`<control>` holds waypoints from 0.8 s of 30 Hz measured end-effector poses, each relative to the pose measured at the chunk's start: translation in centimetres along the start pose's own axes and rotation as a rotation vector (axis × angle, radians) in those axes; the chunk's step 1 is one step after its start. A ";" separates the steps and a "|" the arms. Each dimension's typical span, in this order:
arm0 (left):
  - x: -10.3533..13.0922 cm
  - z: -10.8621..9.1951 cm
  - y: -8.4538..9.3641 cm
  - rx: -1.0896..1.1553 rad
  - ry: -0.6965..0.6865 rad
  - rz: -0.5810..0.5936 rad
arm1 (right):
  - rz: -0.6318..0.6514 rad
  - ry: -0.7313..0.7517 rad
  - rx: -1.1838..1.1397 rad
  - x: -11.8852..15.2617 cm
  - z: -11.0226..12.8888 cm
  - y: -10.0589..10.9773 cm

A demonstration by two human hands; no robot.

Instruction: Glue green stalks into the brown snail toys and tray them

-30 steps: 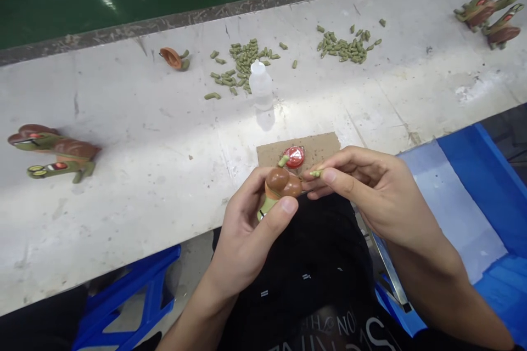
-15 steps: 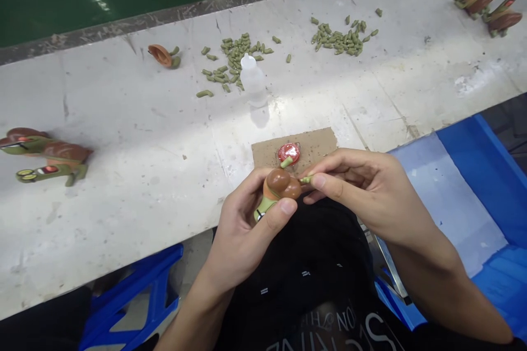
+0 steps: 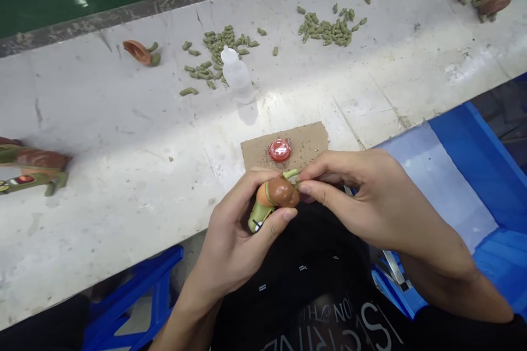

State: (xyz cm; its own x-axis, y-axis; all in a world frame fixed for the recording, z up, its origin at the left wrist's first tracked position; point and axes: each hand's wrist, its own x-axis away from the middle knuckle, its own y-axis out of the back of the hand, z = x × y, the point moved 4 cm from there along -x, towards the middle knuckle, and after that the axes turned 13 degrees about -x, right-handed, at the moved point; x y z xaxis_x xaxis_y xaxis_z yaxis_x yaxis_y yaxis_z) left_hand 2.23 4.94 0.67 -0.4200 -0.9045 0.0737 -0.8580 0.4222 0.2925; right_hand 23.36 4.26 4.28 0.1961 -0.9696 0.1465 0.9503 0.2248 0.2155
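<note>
My left hand [image 3: 242,230] is wrapped round a turtle figurine [image 3: 280,192] with a brown shell, an orange band and a green head pointing down toward my palm. One small green leg juts from the figurine's top end. My right hand [image 3: 349,192] pinches a small green piece [image 3: 297,185] between thumb and forefinger, held against the shell's right side; most of it is hidden by the fingertips. Just beyond my hands, a red round lid [image 3: 280,150] with shiny clear liquid in it rests on a cardboard piece [image 3: 308,134].
A translucent squeeze bottle [image 3: 237,77] stands beside a pile of green pieces [image 3: 218,46]; a second pile [image 3: 329,30] lies to its right. An orange shell part [image 3: 138,51] is at the back left. Turtle figurines [image 3: 39,167] stand left, others [image 3: 492,3] far right. A blue bin [image 3: 481,148] is at right.
The figurine has turned slightly in my left hand, showing more of its orange side. My right fingertips have moved left, bringing the green piece against the shell. The camera view has shifted a little.
</note>
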 end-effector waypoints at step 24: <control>-0.6 -1.9 -3.7 0.860 0.496 0.267 | -0.168 0.087 -0.470 0.9 -0.9 1.2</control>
State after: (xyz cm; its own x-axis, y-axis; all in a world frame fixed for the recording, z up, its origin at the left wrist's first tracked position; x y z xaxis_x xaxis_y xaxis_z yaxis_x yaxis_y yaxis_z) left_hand 6.20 3.83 1.40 -0.6265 -0.6151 0.4787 -0.7577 0.3368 -0.5589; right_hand 24.93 3.59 3.81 0.0311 -0.9976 0.0618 0.9726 0.0160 -0.2320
